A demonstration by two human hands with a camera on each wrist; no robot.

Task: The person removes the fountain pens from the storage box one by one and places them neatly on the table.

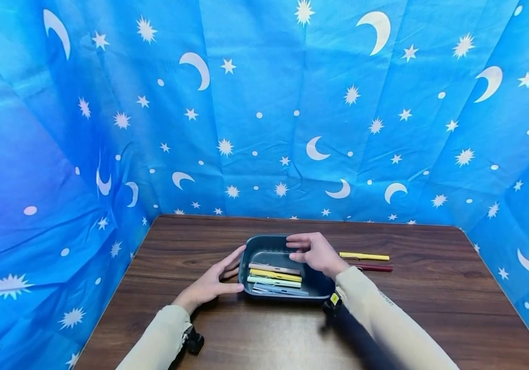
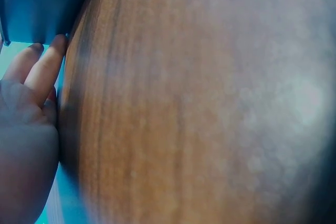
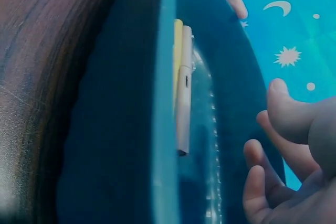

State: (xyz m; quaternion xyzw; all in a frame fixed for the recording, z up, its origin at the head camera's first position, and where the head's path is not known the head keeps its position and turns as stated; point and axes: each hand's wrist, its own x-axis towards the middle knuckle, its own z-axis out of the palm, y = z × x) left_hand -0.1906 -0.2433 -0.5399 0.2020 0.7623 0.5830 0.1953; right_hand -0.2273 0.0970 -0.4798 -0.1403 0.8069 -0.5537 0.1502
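A dark teal tray [image 1: 269, 256] stands on the table. Side by side along its left and front part lie a greyish-pink pen [image 1: 275, 269], a yellow pen [image 1: 276, 275], a mint-green pen [image 1: 276, 282] and a light blue pen [image 1: 280, 290]. My left hand [image 1: 215, 281] touches the tray's left end, fingers extended along the side and thumb at the front corner. Over the tray's back right part is my right hand [image 1: 315, 253], its fingers loosely bent with nothing between them. In the right wrist view, the greyish-pink pen [image 3: 184, 108] shows inside the tray.
To the right of the tray, a yellow pen [image 1: 365, 256] and a dark red pen [image 1: 377, 268] lie on the brown wooden table [image 1: 431, 298], partly behind the right hand and sleeve. Blue cloth [image 1: 264, 169] with moons and stars surrounds the table's back and sides.
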